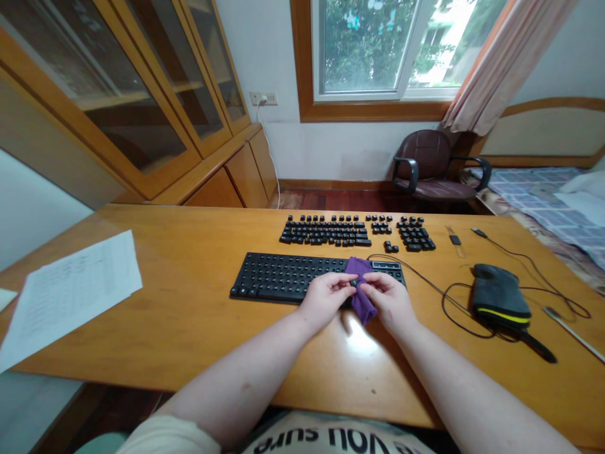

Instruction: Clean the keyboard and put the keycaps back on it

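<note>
A purple cloth (363,306) is pinched between the fingertips of my left hand (327,295) and my right hand (388,297). A small dark piece, possibly a keycap, shows at the fingertips in the cloth; the fingers partly cover it. Both hands are over the near right part of a black keyboard (278,277), whose keycaps are off so that the switches show. The cloth hides some of the board. Behind it, loose black keycaps (326,232) lie in rows that follow the keyboard's layout.
Printed papers (78,290) lie at the left. To the right are a small wire tool (455,240), a USB cable (524,255), a dark pouch with a yellow edge (501,296), a black handle (539,348) and a thin white rod (579,337). A chair (428,161) stands beyond the desk.
</note>
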`<state>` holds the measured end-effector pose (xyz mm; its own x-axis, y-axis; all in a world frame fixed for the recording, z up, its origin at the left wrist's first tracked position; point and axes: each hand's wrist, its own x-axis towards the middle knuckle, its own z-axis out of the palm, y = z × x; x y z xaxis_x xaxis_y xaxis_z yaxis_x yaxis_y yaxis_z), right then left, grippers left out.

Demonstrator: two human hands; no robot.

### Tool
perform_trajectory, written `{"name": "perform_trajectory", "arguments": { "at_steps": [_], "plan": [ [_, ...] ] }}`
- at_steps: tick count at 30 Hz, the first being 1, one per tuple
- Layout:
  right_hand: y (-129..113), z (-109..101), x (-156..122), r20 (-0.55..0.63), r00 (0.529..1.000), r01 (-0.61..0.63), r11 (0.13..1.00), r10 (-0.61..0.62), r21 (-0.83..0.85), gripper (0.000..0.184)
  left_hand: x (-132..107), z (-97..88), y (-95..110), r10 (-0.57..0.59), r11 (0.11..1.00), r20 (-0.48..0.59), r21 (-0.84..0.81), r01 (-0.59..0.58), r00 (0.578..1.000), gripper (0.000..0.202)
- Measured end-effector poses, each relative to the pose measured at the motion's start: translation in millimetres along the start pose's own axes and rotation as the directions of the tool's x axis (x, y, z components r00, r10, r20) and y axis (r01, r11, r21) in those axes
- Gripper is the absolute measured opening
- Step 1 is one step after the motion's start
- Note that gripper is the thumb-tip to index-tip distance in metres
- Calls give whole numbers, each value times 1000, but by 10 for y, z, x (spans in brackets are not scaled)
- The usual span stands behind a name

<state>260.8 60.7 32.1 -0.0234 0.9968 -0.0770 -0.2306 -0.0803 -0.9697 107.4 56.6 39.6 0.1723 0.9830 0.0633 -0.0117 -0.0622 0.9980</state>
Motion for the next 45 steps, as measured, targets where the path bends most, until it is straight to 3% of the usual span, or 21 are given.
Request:
{"name": "perform_trajectory", "arguments": {
  "at_steps": [4, 8, 11, 16, 19, 22, 26, 30, 32, 34, 38, 41, 45],
  "plan": [
    [-30, 29, -25, -35, 999, 18, 999, -17, 31, 28, -5, -4, 24, 42, 999, 22, 30, -42, 999, 26],
    [-31, 24, -12, -8, 989, 149, 985, -150, -90, 29, -10, -29, 67, 112, 981, 49, 151, -118, 992, 27],
    [-31, -5, 3, 21, 977, 211, 960, -211, -183, 20, -2, -35, 67, 65, 996, 77, 64, -70, 995, 29],
    [-58, -25, -13, 107, 970, 239, 944, -219, -227, 15, 17, -26, 42, -49, 998, 18, -32, 50, 999, 27],
    [-97, -51, -18, 41, 975, 222, 960, -218, -171, 18, 29, -48, 56, -3, 1000, 23, -14, 3, 1000, 22],
    [-171, -136, 14, -103, 956, 262, 959, -273, -110, 18, 48, -95, 56, 78, 994, 27, 75, -80, 997, 24],
    [-357, -324, 102, -326, 858, 389, 917, -397, -95, 16, 74, -142, -19, 89, 990, 15, 112, -90, 996, 29],
    [-597, -555, 173, -505, 645, 431, 818, -574, -380, 10, 73, -164, -57, 69, 992, -10, 107, -68, 998, 30],
    [-710, -672, 177, -517, 586, 346, 770, -624, -536, 10, 60, -179, -10, 120, 966, 23, 229, -122, 993, 24],
    [-806, -778, 165, -479, 611, 179, 699, -630, -692, 14, 45, -196, 61, 185, 907, 93, 367, -206, 978, 20],
    [-878, -946, 182, -359, 811, -175, 396, -462, -902, 20, 29, -215, 141, 249, 799, 199, 511, -317, 948, 22],
    [-772, -1053, 276, -266, 930, -217, 206, -252, -954, 15, 41, -217, 104, 256, 759, 210, 561, -331, 944, 23],
    [-581, -1148, 382, -212, 974, -209, 46, -77, -977, 14, 65, -215, 41, 232, 688, 254, 640, -343, 939, 22]
  ]
}}
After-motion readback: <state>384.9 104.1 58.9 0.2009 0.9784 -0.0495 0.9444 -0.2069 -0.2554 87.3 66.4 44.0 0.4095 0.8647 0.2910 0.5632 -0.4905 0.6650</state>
